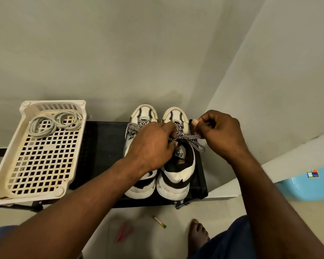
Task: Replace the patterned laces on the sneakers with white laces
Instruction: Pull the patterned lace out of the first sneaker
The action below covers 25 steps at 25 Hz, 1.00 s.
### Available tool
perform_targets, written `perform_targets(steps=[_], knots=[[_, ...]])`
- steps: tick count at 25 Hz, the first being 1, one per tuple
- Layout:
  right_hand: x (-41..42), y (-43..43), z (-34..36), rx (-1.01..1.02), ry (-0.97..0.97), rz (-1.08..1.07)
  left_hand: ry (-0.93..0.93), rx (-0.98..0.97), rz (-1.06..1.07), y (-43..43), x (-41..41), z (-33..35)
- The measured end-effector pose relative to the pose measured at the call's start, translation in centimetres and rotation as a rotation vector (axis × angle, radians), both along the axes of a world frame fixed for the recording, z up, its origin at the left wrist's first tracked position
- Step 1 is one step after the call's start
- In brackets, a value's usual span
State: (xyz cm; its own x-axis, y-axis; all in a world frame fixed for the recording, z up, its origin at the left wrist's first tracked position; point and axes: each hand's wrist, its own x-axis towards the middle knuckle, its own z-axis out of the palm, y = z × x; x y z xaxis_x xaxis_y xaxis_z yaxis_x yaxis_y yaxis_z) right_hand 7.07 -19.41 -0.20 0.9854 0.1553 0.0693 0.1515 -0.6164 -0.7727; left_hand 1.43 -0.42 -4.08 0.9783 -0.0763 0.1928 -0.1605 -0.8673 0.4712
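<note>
Black-and-white patterned lace is gripped by both hands above the R sneaker. The left hand is curled over the tongue area, w/ fingertips closed on the lace at the knot. The right hand is held just beside the toe, thumb and forefinger pinched on a dark lace end, other fingers curled in. A loose length of the lace is draped over the sneaker's R side, near the collar.

The L sneaker is set touching the R one, side by side, toes pointed at the wall. Its middle is hidden by the left hand; more patterned lace is seen threaded near its toe.

Both sneakers are carried on the R part of a low black table. The table's L end is taken up by a cream plastic basket, w/ the white laces coiled in its far end.

On the floor, a pink tweezer-like item and a small stick w/ a green-yellow end are seen near a bare foot. A blue tub is seen at far R.
</note>
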Motion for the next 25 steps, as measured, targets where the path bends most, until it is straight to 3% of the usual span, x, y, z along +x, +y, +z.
perform_targets(steps=[5, 8, 11, 16, 18, 19, 21, 22, 23, 25], knots=[[0.0, -1.1, 0.9, -0.354, 0.117, 0.305, -0.078, -0.038, 0.046, 0.8, -0.4, 0.5], [-0.2, -1.5, 1.5, -0.36, 0.021, 0.338, -0.133, -0.099, 0.105, 1.8, 0.0, 0.5], [-0.2, -0.9, 0.5, -0.033, 0.125, 0.296, -0.126, -0.192, 0.155, 2.2, 0.9, 0.4], [-0.1, 0.9, 0.4, 0.985, 0.35, 0.26, -0.062, -0.166, 0.091, 1.0, 0.8, 0.3], [0.1, 1.0, 0.8, 1.136, 0.373, 0.159, -0.042, -0.085, 0.04, 0.3, 0.4, 0.3], [0.3, 0.8, 0.8, 0.978, 0.294, 0.078, -0.037, -0.029, 0.018, -0.1, 0.3, 0.2], [0.5, -0.2, 0.7, 0.261, 0.065, -0.019, -0.037, 0.063, -0.005, -0.6, 0.2, 0.0], [0.4, -0.6, 0.7, -0.078, 0.038, 0.031, -0.037, 0.081, -0.008, -0.7, 0.1, -0.1], [0.1, -0.8, 0.7, -0.304, 0.093, 0.123, -0.034, 0.084, -0.006, -0.7, 0.2, -0.1], [-0.5, -1.3, 0.4, -0.497, 0.185, 0.284, -0.029, 0.074, -0.006, -0.8, 0.1, 0.0]])
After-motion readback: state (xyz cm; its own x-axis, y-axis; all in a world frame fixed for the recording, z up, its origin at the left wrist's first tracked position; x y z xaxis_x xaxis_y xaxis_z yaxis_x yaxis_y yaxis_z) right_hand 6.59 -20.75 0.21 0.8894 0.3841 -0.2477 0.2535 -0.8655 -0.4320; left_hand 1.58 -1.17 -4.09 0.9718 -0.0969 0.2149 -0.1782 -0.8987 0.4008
